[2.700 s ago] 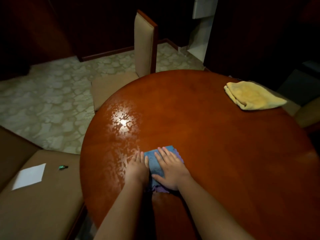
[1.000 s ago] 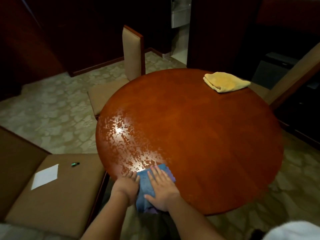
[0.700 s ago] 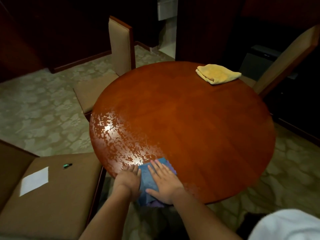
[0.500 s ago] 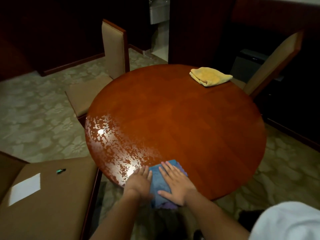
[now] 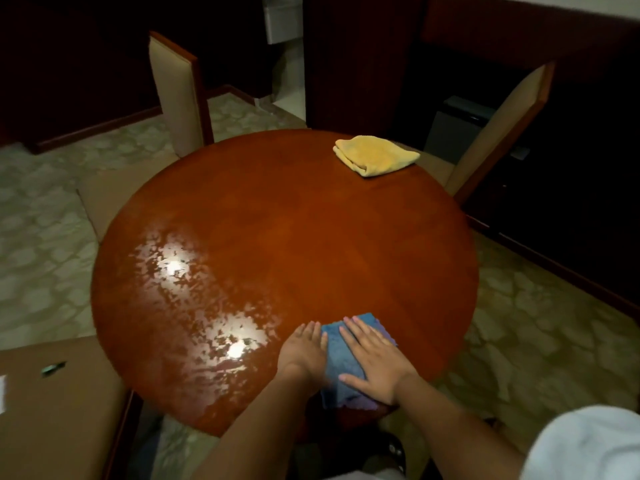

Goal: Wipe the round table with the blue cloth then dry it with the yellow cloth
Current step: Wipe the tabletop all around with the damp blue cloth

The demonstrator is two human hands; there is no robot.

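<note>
Round table (image 5: 311, 237): occupies the centre of the view; the left near portion shows a patchy wet sheen, while the right and far portions look matt and, by this evidence, unwiped.
Step in hand: wet wipe with the blue cloth; drying is not yet due.
Technique: the operator should keep both palms flat, apply even pressure, overlap each pass with the wet patch, and work toward the right and far edge.
Caution: the near end of the cloth overhangs the table rim; it should be kept on the surface.
Yellow cloth (image 5: 375, 154): folded, at the far right edge of the table, well apart from both hands.
Blue cloth (image 5: 341, 355): lies flat at the near edge, pinned under both hands.
Right hand (image 5: 375, 362): fingers straight and spread, pressing on the cloth.
Left hand (image 5: 304, 351): fingers extended, pressing the cloth's left edge and touching the table.
</note>
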